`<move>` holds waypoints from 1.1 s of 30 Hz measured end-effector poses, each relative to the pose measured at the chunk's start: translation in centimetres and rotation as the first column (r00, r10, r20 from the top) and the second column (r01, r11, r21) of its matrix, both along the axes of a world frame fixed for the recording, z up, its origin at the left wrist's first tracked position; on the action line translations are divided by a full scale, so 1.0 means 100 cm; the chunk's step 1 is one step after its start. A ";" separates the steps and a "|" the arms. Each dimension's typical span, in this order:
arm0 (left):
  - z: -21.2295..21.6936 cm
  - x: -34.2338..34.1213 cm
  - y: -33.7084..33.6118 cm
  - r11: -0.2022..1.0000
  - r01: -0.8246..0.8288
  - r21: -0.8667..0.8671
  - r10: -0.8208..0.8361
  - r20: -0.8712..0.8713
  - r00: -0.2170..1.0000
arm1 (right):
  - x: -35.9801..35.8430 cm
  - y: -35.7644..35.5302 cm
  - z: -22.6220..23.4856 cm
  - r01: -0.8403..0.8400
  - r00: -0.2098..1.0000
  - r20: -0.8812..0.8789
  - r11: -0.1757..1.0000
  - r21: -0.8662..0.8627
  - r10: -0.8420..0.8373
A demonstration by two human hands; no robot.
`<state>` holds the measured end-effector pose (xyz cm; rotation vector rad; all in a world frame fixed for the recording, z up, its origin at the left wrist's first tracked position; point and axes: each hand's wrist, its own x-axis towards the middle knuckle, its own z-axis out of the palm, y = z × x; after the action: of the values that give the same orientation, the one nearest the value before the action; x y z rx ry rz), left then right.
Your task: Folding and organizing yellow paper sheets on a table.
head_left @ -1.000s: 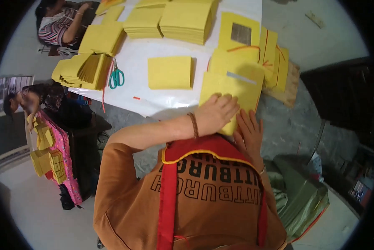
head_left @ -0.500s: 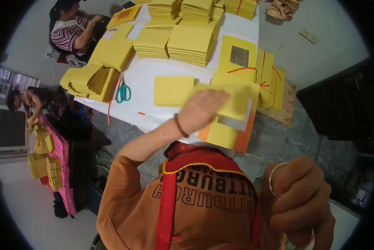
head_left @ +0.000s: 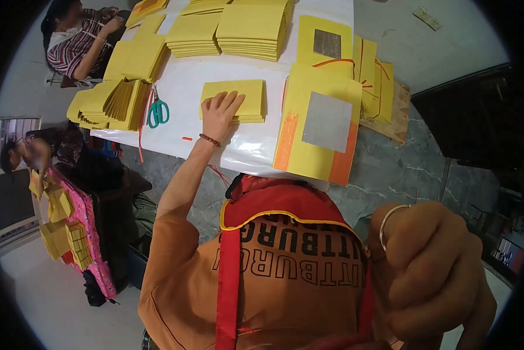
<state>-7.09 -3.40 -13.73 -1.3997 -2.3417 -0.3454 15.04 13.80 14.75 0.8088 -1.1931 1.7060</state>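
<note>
The left hand point(head_left: 220, 114) was laid flat, fingers spread and nothing gripped, on the near left corner of a small stack of yellow sheets point(head_left: 247, 96). That stack was set on the white-covered desk point(head_left: 183, 84), between the green-handled scissors point(head_left: 158, 112) and a large yellow sheet with a silver square and orange borders point(head_left: 317, 131), which hung over the near edge of the desk. The step in hand was judged to be the pressing or squaring of the small stack, with one hand only. For a sheet to be taken off or the stack shifted, the top edge would have to be pinched or the fingers curled under a corner, and the stack steadied so that the loose sheets were not fanned out.

The right hand point(head_left: 434, 274) was held close under the camera, clenched into a fist, with a pale bangle point(head_left: 390, 219) at the wrist. Whether anything was enclosed in it could not be told, as the palm was turned away and the picture was blurred there. The near edge of the desk was partly hidden by the person's own chest. The taller piles of yellow sheets point(head_left: 253, 29) were cut off at the top rim. What was being handled by a seated person in a striped top point(head_left: 78, 41) could not be made out.
</note>
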 end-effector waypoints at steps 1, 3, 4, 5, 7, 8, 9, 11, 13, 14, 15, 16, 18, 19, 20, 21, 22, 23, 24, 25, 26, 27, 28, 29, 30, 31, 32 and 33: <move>0.001 0.002 0.001 1.000 -0.008 0.006 0.008 -0.007 1.000 | 0.000 0.002 0.002 -0.092 0.996 -0.003 0.996 0.018 0.092; -0.003 -0.001 0.005 1.000 0.015 -0.023 -0.014 0.024 1.000 | 0.007 0.003 0.002 -0.186 0.983 -0.001 0.982 0.030 0.186; -0.005 -0.002 0.006 0.998 0.033 -0.052 -0.031 0.048 0.998 | 0.018 -0.001 -0.001 -0.094 0.995 0.022 0.996 0.000 0.094; -0.007 -0.001 0.006 0.998 0.033 -0.056 -0.030 0.052 0.998 | 0.023 -0.002 -0.003 0.000 0.999 0.048 1.000 -0.028 0.002; -0.010 0.002 0.007 0.990 0.037 -0.139 -0.014 0.160 0.987 | 0.016 -0.006 -0.002 -0.018 0.999 0.046 0.998 -0.062 0.021; -0.011 0.001 0.005 0.989 0.036 -0.142 -0.012 0.163 0.986 | 0.014 -0.007 -0.002 -0.033 0.999 0.038 0.995 -0.094 0.037; -0.012 0.001 0.002 0.986 0.044 -0.160 -0.013 0.189 0.982 | 0.014 -0.007 -0.003 -0.037 0.998 0.042 0.995 -0.097 0.042; -0.012 -0.002 -0.003 0.983 0.047 -0.179 -0.007 0.218 0.976 | 0.017 -0.008 -0.006 0.007 0.992 0.126 0.995 -0.103 0.006; -0.009 -0.002 -0.003 0.978 0.111 -0.175 -0.056 0.293 0.954 | 0.007 0.012 0.013 -0.170 0.968 0.204 0.981 0.091 0.149; -0.009 -0.002 -0.003 0.978 0.114 -0.175 -0.058 0.296 0.954 | 0.004 0.019 0.020 -0.355 0.914 0.301 0.896 0.266 0.272; -0.009 -0.002 -0.003 0.976 0.102 -0.192 -0.042 0.291 0.956 | 0.005 0.015 0.018 -0.357 0.913 0.301 0.896 0.264 0.275; -0.010 -0.002 -0.003 0.974 0.089 -0.209 -0.027 0.286 0.958 | 0.008 0.007 0.016 -0.341 0.909 0.305 0.929 0.146 0.286; -0.009 -0.002 -0.003 0.973 0.101 -0.207 -0.038 0.288 0.957 | 0.006 0.008 0.017 -0.315 0.906 0.305 0.949 0.026 0.292; -0.008 -0.001 -0.003 0.972 0.115 -0.205 -0.051 0.294 0.954 | -0.004 0.018 0.021 -0.521 0.835 0.284 0.842 0.136 0.471; -0.006 -0.002 -0.001 0.971 0.121 -0.204 -0.057 0.297 0.953 | -0.008 0.025 0.023 -0.689 0.723 0.286 0.682 0.245 0.628; -0.003 -0.002 -0.001 0.964 0.136 -0.228 -0.060 0.310 0.949 | 0.000 0.024 0.020 -0.691 0.721 0.285 0.680 0.244 0.631; 0.000 -0.003 -0.002 0.957 0.147 -0.250 -0.061 0.320 0.945 | 0.012 0.021 0.013 -0.623 0.780 0.249 0.751 0.218 0.575; 0.002 -0.002 -0.003 0.958 0.141 -0.251 -0.056 0.319 0.946 | 0.020 0.021 0.005 -0.549 0.832 0.216 0.815 0.186 0.511; 0.004 0.000 -0.003 0.952 0.136 -0.276 -0.047 0.308 0.950 | 0.027 0.026 -0.002 -0.550 0.831 0.214 0.814 0.187 0.513; 0.006 0.001 -0.001 0.946 0.134 -0.295 -0.042 0.298 0.953 | 0.034 0.034 -0.008 -0.617 0.787 0.205 0.739 0.270 0.582; 0.008 0.000 -0.001 0.947 0.137 -0.291 -0.045 0.300 0.953 | 0.040 0.040 -0.017 -0.671 0.736 0.204 0.654 0.350 0.646; 0.013 -0.001 0.000 0.938 0.145 -0.315 -0.046 0.301 0.953 | 0.050 0.045 -0.035 -0.590 0.807 0.191 0.765 0.258 0.559; 0.015 -0.001 -0.004 0.931 0.128 -0.341 -0.023 0.294 0.955 | 0.054 0.049 -0.060 -0.509 0.857 0.180 0.845 0.165 0.482; 0.015 -0.004 -0.001 0.929 0.134 -0.345 -0.034 0.280 0.959 | 0.060 0.050 -0.078 -0.228 0.865 0.474 0.970 0.083 0.163; 0.022 -0.003 0.003 0.923 0.152 -0.352 -0.056 0.269 0.962 | 0.063 0.051 -0.077 0.092 0.647 0.751 0.991 0.100 -0.135; 0.027 -0.001 0.002 0.920 0.145 -0.364 -0.060 0.234 0.970 | 0.053 0.069 -0.093 0.086 0.529 0.816 0.972 0.221 -0.232; 0.032 0.000 0.004 0.918 0.149 -0.367 -0.064 0.234 0.970 | 0.048 0.081 -0.111 0.099 0.409 0.822 0.914 0.393 -0.398; 0.038 0.001 0.007 0.922 0.177 -0.346 -0.100 0.230 0.968 | 0.046 0.087 -0.128 0.090 0.276 0.784 0.827 0.555 -0.556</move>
<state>-6.95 -2.66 -9.91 -1.7857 -2.5791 -0.0991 19.69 22.51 1.95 -0.4213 -2.3854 1.5053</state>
